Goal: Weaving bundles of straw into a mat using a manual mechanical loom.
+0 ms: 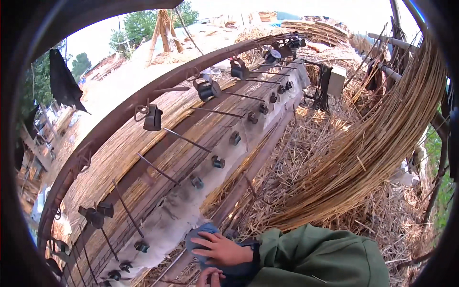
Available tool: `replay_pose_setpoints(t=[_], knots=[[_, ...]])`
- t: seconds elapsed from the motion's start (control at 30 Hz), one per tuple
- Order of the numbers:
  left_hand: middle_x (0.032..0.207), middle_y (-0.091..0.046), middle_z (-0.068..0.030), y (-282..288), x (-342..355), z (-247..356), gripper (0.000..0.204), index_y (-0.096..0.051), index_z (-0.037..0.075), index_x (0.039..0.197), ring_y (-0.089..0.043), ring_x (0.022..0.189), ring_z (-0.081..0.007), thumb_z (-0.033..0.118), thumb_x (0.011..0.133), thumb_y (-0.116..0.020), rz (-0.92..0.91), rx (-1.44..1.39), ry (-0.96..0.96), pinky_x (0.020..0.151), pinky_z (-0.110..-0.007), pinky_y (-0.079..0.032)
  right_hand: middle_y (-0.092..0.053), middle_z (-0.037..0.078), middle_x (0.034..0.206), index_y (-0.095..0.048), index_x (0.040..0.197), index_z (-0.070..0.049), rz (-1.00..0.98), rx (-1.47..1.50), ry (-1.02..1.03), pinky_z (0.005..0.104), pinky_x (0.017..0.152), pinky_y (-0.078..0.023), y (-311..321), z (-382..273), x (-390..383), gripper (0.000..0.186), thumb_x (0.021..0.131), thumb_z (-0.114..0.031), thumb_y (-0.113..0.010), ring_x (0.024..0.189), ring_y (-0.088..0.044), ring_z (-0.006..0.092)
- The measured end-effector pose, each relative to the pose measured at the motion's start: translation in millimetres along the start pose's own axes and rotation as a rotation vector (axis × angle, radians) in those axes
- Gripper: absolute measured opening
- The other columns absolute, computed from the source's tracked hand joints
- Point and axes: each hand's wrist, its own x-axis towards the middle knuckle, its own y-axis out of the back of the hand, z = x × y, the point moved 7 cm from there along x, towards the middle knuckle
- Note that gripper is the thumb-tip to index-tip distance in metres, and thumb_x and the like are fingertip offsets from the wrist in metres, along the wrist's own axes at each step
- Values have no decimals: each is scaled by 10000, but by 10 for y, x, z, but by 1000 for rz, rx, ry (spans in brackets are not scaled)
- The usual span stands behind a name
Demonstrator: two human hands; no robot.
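Resting flat, fingers apart, right hand [221, 248] on blue cloth [203, 234]: judged soft, light, best pinched at an edge. Left hand [209, 276] state indiscernible.

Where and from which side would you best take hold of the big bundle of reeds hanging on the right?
Probably at the low, loose end of the reed bundle, near the ground. The stalks arc down from the upper right toward the hands, fanning out above the straw. Come from the left, where nothing blocks it; poles crowd the right.
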Motion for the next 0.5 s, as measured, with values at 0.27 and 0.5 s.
replay_pose_setpoints(t=[0.27, 0.5], knots=[[789, -558, -48, 60, 1, -207, 106, -556, 15, 934, -515, 689, -115, 53, 870, -480, 47, -150, 101, 648, -237, -416, -312, 101, 1372, -446, 1237, -144, -36, 45, 43, 464, 898, -362, -62, 53, 130, 602, 677, -192, -662, 1225, -322, 371], [822, -603, -59, 81, 134, -190, 123, -572, 15, 946, -568, 724, -123, 71, 862, -502, -13, 56, 70, 661, -244, -442, -393, 151, 1280, -402, 1240, -38, 128, 133, -133, 392, 950, -364, 462, 1023, 300, 526, 766, -132, -610, 1148, -408, 340]])
